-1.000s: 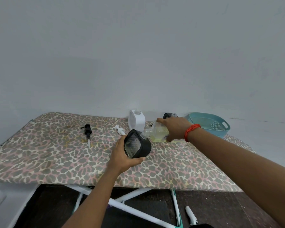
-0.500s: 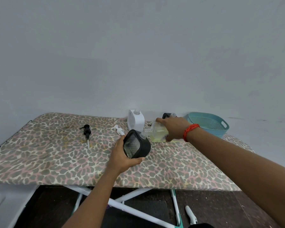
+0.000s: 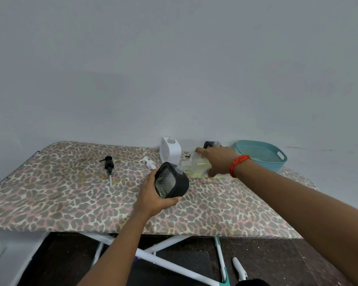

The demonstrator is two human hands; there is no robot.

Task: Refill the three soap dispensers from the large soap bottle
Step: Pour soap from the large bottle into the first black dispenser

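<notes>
My left hand [image 3: 153, 195] grips a black-framed clear soap dispenser [image 3: 171, 183], tilted, its open neck pointing up and right. My right hand [image 3: 217, 159] holds the large clear soap bottle [image 3: 196, 165] of yellowish liquid on its side, its mouth touching the dispenser's neck. A white dispenser [image 3: 171, 150] with no pump stands just behind. A third, black dispenser [image 3: 210, 144] shows partly behind my right hand. A black pump [image 3: 109, 164] and a white pump [image 3: 149, 163] lie loose on the board.
The leopard-print ironing board [image 3: 70, 199] carries everything; its near edge runs across the lower frame above white crossed legs [image 3: 153, 259]. A teal colander basket [image 3: 260, 156] sits at the far right by the grey wall. Dark floor lies below.
Both hands and the two bottles stay almost still, the bottle's mouth held against the dispenser's neck. Only a slight shift of the view.
</notes>
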